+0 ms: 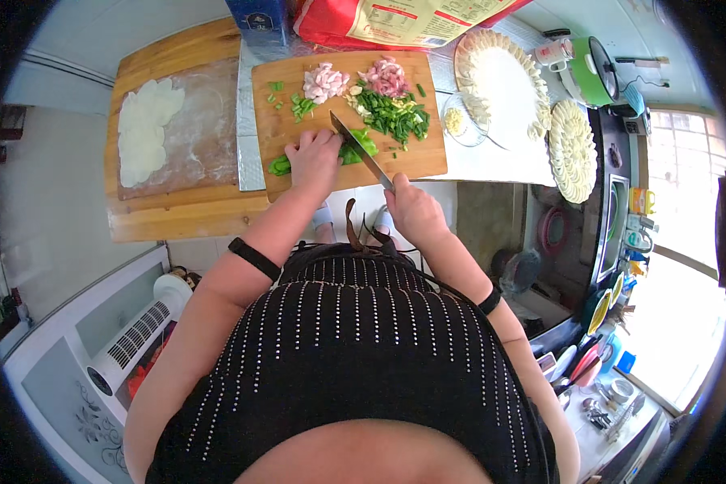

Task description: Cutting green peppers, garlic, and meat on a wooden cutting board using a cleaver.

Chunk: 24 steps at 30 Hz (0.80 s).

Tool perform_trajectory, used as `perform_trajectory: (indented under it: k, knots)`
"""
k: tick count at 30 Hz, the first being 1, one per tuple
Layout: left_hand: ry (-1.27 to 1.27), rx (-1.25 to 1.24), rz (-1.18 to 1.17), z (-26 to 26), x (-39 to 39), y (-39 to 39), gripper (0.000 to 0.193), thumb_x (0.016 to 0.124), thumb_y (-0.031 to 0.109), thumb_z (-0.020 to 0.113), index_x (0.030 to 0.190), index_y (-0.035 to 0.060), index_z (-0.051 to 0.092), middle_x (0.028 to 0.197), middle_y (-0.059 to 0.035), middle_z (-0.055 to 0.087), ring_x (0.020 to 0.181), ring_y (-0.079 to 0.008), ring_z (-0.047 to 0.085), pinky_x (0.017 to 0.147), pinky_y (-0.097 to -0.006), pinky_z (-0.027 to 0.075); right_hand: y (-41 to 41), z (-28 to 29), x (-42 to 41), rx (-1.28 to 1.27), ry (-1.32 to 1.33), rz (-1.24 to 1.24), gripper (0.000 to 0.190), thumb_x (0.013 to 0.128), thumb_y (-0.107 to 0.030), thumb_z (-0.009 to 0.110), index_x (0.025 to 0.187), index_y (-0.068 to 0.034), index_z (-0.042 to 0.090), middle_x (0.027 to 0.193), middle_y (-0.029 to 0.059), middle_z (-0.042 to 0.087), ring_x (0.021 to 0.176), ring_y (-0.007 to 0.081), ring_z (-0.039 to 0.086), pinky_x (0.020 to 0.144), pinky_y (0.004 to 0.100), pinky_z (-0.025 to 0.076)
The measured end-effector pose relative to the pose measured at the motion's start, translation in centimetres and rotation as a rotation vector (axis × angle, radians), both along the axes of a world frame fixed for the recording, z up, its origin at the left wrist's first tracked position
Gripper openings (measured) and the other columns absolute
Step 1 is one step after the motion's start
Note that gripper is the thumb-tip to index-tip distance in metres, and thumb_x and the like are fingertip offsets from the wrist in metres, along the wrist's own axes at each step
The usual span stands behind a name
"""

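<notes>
On a wooden cutting board, my left hand presses down on a green pepper, fingers bent over it. My right hand grips the handle of a kitchen knife. Its blade slants away to the upper left, across the pepper and close beside my left fingertips. Whether the edge is cutting in cannot be told. Behind it lie a pile of pale diced meat, a pinker meat pile and chopped greens. Small cut green pieces are scattered at the board's left.
Flat dough wrappers overlap on a floured mat at left. To the right stand a glass bowl with yellowish minced food, a round tray ringed with dumplings, and another dumpling-filled tray. A red bag sits behind.
</notes>
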State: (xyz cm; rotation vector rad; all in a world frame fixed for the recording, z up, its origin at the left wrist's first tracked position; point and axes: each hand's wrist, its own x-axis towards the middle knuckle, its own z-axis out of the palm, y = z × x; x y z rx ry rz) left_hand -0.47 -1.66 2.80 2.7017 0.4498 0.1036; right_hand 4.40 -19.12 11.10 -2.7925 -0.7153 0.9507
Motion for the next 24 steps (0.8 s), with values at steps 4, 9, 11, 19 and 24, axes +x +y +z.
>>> perform_trajectory:
  k: [4,9,11,19,24]
  knots:
    - [0.007,-0.001,0.01,0.0,0.1,0.0,0.038,0.07,0.015,0.071,0.106,0.0137,0.06,0.106,-0.0013,0.056,0.104,-0.0243,0.047,0.079,-0.0483,0.035,0.0,0.9,0.1,0.012,-0.022,0.033,0.025,0.091,-0.028,0.049,0.097,-0.005,0.043,0.082,0.0221,0.064,0.079,0.0418,0.062,0.069,0.0518,0.049]
    - [0.061,-0.025,0.017,0.2,0.4,0.1,0.037,0.07,0.017,0.07,0.106,0.0138,0.06,0.107,-0.0007,0.055,0.106,-0.0244,0.047,0.079,-0.0497,0.035,-0.4,1.9,-0.2,0.042,-0.057,0.041,0.023,0.09,-0.026,0.049,0.095,-0.005,0.042,0.075,0.0223,0.063,0.074,0.0432,0.061,0.067,0.0528,0.047]
    - [0.07,-0.019,0.019,0.1,0.4,0.1,0.037,0.071,0.017,0.07,0.106,0.0141,0.06,0.107,-0.0009,0.055,0.106,-0.0245,0.046,0.08,-0.0503,0.035,-0.5,2.0,-0.2,0.019,-0.064,0.047,0.023,0.09,-0.026,0.049,0.095,-0.005,0.042,0.075,0.0221,0.063,0.073,0.0429,0.061,0.066,0.0528,0.047]
    - [0.027,0.002,-0.002,0.0,0.5,0.1,0.031,0.071,0.014,0.068,0.101,0.0134,0.061,0.103,-0.0015,0.053,0.103,-0.0238,0.046,0.079,-0.0482,0.035,0.0,-0.3,0.1,-0.037,-0.047,0.04,0.025,0.091,-0.03,0.047,0.099,-0.006,0.044,0.084,0.0197,0.065,0.081,0.0408,0.063,0.07,0.0509,0.049]
    - [-0.009,0.032,-0.011,-0.3,0.5,0.0,0.028,0.071,0.012,0.067,0.099,0.0145,0.061,0.099,-0.0019,0.052,0.102,-0.0244,0.046,0.077,-0.0476,0.035,0.2,-3.8,1.0,0.027,-0.068,0.019,0.025,0.091,-0.03,0.047,0.097,-0.006,0.044,0.079,0.0219,0.064,0.076,0.0418,0.062,0.068,0.0521,0.049]
